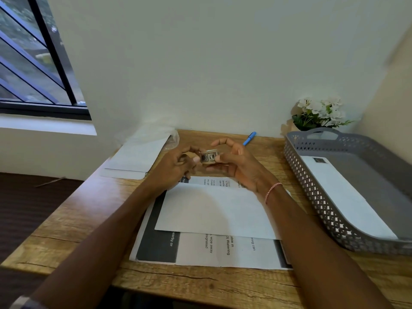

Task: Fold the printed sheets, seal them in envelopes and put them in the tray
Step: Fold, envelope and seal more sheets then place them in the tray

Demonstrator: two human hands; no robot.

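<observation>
Left hand and right hand both pinch the small roll, grip tight; looks like stamps. Peel one slowly, keep it flat for the envelope.

One tray, one pen, one stamp roll, one flower bunch; one envelope in the tray, a second envelope outside.

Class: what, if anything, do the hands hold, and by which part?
A small printed roll, pinched at its two ends: the left hand grips the left end, the right hand the right end.
</observation>
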